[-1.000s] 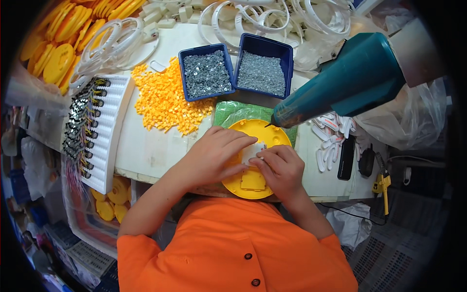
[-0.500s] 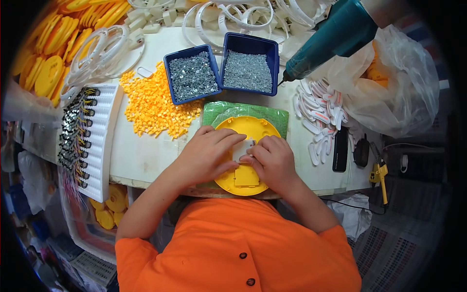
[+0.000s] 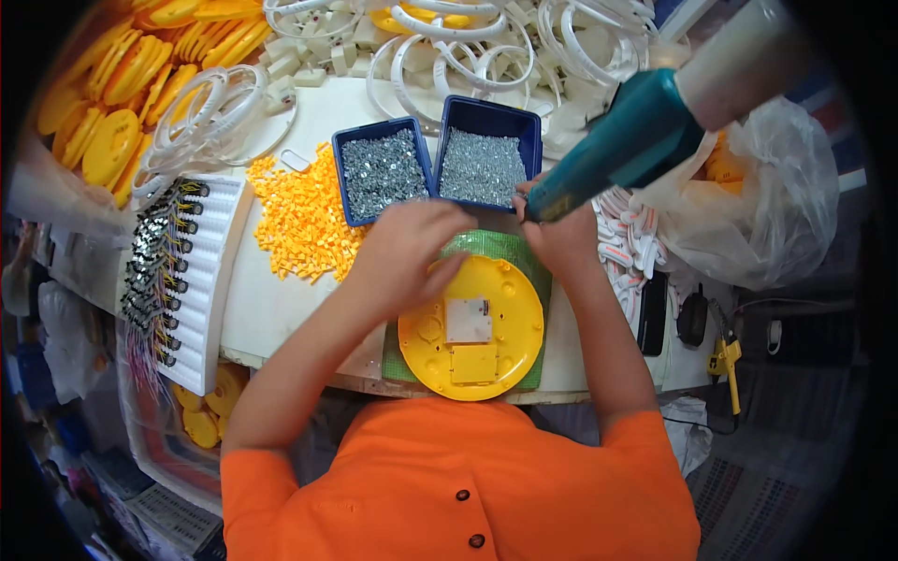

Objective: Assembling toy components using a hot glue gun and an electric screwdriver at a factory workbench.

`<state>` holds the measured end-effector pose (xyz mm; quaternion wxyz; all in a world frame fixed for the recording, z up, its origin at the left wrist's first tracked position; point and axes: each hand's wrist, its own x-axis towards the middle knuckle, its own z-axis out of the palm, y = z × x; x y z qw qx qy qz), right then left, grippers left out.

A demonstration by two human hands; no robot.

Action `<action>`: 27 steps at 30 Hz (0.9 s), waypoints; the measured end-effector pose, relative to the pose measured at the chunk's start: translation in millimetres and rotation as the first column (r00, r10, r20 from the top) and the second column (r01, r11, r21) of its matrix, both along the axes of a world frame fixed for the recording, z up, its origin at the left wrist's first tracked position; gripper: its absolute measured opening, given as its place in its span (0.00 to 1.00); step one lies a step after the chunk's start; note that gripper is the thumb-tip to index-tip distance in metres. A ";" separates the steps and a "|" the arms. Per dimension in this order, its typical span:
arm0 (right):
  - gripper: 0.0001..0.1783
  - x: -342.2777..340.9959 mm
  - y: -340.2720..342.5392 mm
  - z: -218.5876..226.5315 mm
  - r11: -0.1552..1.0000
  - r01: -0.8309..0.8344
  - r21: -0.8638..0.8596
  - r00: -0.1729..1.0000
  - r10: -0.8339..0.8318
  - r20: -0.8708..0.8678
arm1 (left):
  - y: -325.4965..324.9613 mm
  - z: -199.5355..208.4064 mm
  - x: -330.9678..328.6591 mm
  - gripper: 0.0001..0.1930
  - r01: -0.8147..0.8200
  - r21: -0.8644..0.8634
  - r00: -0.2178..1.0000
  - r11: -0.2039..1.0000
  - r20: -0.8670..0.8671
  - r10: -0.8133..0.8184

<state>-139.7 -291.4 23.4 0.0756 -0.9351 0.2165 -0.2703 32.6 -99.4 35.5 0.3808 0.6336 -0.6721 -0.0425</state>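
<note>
A round yellow plastic shell [image 3: 513, 341] lies on the green mat [image 3: 531, 245] in front of me. Set in it are a white rectangular block [image 3: 468, 321] and, just below, a yellow rectangular cover [image 3: 474, 364]. My left hand [image 3: 402, 251], blurred by motion, hovers over the shell's upper left side near the blue trays; its thumb and fingers are apart, with nothing visible between them. My right hand [image 3: 568, 236] is closed around the lower end of a teal electric screwdriver [image 3: 613, 145], which hides part of the fingers and comes in from the upper right.
Two blue trays [image 3: 434, 178] hold small metal parts. Small orange pieces [image 3: 304, 224] are heaped left, beside a white foam rack [image 3: 220, 280] of wired parts. White strips [image 3: 627, 229], a plastic bag [image 3: 781, 196] and a yellow-handled tool [image 3: 728, 360] are at right. White rings [image 3: 458, 56] and yellow discs [image 3: 112, 145] are piled behind.
Both hands have left the white block in the shell. My right hand has gone up to the screwdriver, whose tip is lower. My left hand has lifted toward the trays. The view has shifted slightly.
</note>
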 end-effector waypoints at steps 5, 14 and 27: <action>0.05 27.0 -26.9 -12.2 0.993 -0.113 0.044 0.983 0.105 0.154 | -65.4 -21.3 41.4 0.09 -0.268 -0.056 0.925 0.962 0.263 0.273; 0.04 43.8 -27.3 19.8 0.952 -0.235 -0.197 0.965 0.252 0.067 | -92.3 -33.4 48.8 0.09 -0.341 -0.173 0.901 0.924 0.221 0.374; 0.06 76.6 -53.9 -3.4 0.941 -0.294 -0.170 0.947 0.262 -0.187 | -118.0 -48.4 53.7 0.12 -0.422 0.011 0.851 0.907 0.349 0.392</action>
